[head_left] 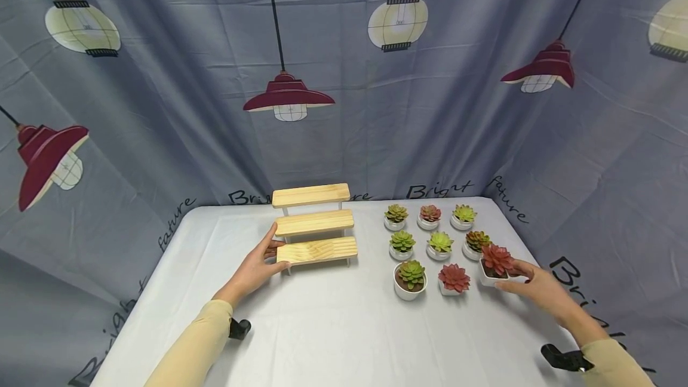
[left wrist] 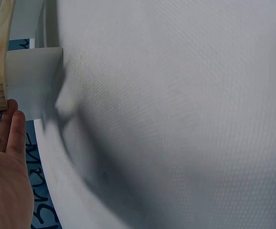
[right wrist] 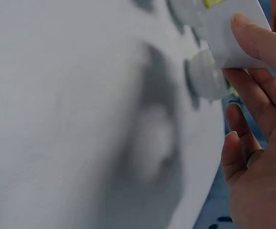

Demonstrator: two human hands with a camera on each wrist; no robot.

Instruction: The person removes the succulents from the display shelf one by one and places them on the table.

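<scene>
A three-step display stand [head_left: 314,222] with pale wooden shelves and white supports stands at the back of the table. My left hand [head_left: 260,270] holds the left end of its lowest shelf; in the left wrist view the thumb lies on one face of the board [left wrist: 1,62] and fingers reach its other side. At the right, my right hand [head_left: 543,291] pinches a red succulent in a square white pot [head_left: 495,263] between thumb and fingers. The right wrist view shows the pot's white wall [right wrist: 231,36] held above the table, its shadow below.
Left of the held pot are a second red succulent [head_left: 454,279] and a green succulent in a round pot [head_left: 409,279]. Several smaller potted succulents [head_left: 402,245] stand in rows behind them. A grey-blue printed curtain [head_left: 344,136] hangs behind the white table [head_left: 344,327].
</scene>
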